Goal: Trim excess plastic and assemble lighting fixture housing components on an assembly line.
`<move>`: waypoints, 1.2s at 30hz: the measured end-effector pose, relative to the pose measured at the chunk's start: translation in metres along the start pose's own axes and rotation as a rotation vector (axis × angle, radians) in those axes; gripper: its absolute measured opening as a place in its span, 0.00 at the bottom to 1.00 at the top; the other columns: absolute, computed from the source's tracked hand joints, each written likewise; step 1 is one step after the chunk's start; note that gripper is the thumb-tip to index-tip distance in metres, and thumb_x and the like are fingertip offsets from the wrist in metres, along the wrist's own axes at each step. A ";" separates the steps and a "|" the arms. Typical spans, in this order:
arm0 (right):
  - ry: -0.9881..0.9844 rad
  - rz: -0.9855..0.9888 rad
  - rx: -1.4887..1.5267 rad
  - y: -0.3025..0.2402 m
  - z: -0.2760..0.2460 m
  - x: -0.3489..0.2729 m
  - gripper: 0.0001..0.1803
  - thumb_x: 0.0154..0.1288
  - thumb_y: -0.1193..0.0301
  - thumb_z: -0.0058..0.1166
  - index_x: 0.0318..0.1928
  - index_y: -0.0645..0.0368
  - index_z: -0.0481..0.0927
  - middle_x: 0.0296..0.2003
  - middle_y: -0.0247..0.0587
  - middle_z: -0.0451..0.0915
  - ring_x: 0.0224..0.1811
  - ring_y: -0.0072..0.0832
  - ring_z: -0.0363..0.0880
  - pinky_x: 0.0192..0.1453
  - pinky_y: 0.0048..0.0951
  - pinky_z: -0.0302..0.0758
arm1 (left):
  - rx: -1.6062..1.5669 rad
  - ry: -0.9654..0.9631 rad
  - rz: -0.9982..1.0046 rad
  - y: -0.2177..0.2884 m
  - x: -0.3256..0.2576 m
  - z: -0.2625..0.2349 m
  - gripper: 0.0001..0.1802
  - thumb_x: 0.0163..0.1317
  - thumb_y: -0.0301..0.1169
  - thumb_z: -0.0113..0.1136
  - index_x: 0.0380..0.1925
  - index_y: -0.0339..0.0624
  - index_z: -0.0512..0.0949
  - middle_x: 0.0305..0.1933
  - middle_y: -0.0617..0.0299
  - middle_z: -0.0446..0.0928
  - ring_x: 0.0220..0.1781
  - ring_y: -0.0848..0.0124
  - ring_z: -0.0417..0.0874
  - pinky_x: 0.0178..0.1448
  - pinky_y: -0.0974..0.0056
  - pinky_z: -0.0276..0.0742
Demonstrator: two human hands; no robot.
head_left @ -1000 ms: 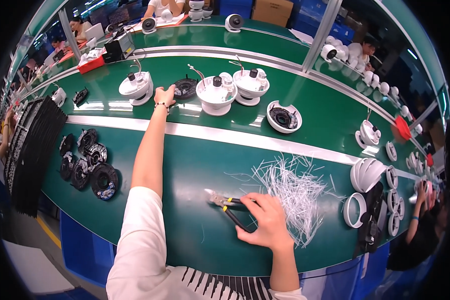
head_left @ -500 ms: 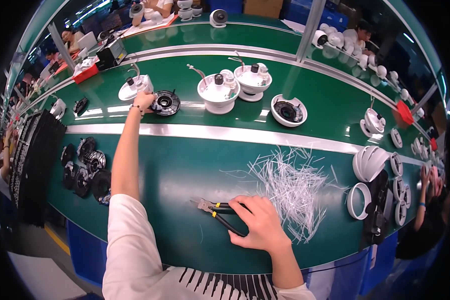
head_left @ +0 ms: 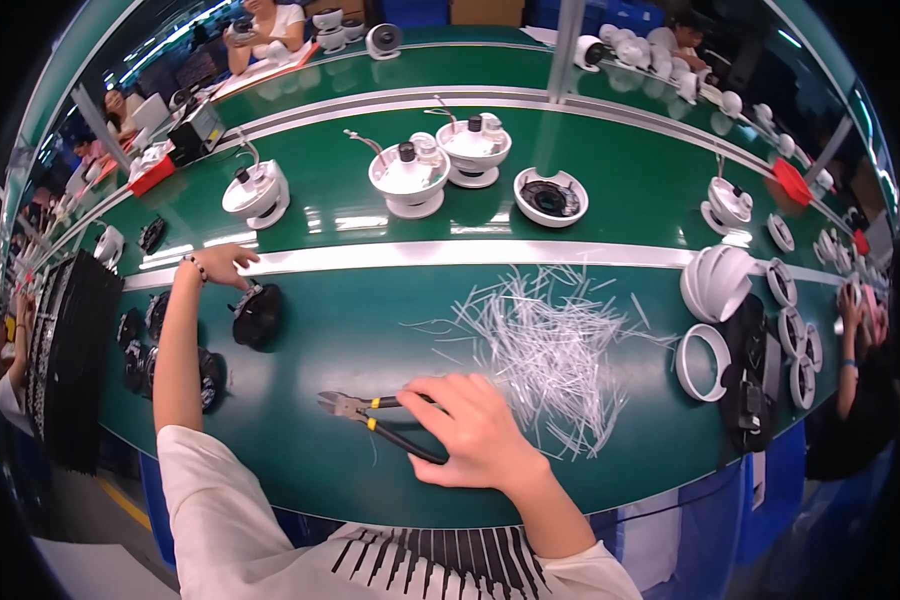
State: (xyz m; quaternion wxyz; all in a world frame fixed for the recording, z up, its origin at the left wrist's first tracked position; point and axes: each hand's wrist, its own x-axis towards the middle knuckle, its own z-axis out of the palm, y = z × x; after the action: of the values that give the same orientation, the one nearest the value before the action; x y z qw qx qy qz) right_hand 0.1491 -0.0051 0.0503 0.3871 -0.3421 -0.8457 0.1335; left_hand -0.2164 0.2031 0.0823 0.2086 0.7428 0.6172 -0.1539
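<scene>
My left hand (head_left: pixel 225 264) is over the near green table at the left, with fingers spread apart. Just below its fingertips is a black round camera part (head_left: pixel 258 316), tilted on edge; I cannot tell whether they still touch. My right hand (head_left: pixel 470 432) is around the black handles of diagonal cutters (head_left: pixel 348 405) with yellow bands. Their jaws point left and are parted. Several similar black parts (head_left: pixel 148 370) lie bunched left of my left forearm. A heap of thin white plastic strips (head_left: pixel 550 360) lies beyond and right of my right hand.
On the far belt stand white camera housings (head_left: pixel 408 180) with wires and a white shell (head_left: pixel 550 198) holding a black part. A pale metal rail (head_left: pixel 450 254) divides belt and table. White rings (head_left: pixel 703 362) and bowl-shaped covers (head_left: pixel 715 283) sit right; stacked black trays (head_left: pixel 65 360) stand left.
My left hand has come back from the belt to the near table, and the black round part has come with it. The head view has shifted; my right hand keeps the cutters.
</scene>
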 end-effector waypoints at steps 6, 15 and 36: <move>0.583 0.004 -0.066 0.006 -0.015 0.000 0.32 0.29 0.70 0.62 0.43 0.64 0.72 0.39 0.46 0.73 0.35 0.34 0.73 0.34 0.28 0.69 | -0.593 0.108 0.490 0.192 0.034 -0.020 0.22 0.54 0.42 0.54 0.40 0.34 0.74 0.36 0.56 0.76 0.34 0.73 0.77 0.38 0.69 0.74; 1.195 0.234 0.440 0.045 -0.035 -0.022 0.37 0.44 0.63 0.57 0.54 0.70 0.60 0.48 0.48 0.68 0.34 0.22 0.66 0.36 0.20 0.66 | -2.433 0.089 0.235 0.360 0.252 0.028 0.25 0.56 0.39 0.50 0.49 0.36 0.58 0.43 0.49 0.63 0.39 0.59 0.70 0.40 0.64 0.74; 1.033 0.187 0.215 0.040 -0.040 -0.029 0.37 0.30 0.75 0.57 0.49 0.71 0.65 0.42 0.43 0.68 0.37 0.26 0.67 0.37 0.21 0.66 | -2.068 -0.074 0.765 0.320 0.011 0.016 0.25 0.39 0.23 0.40 0.42 0.22 0.62 0.48 0.41 0.66 0.51 0.48 0.69 0.55 0.45 0.69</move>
State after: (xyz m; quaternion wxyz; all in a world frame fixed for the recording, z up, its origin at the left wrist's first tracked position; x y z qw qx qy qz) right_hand 0.2114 0.0027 0.0413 0.7722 -0.3956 -0.4926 0.0675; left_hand 0.1004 0.1563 0.1012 0.7817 0.3468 0.1708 0.4893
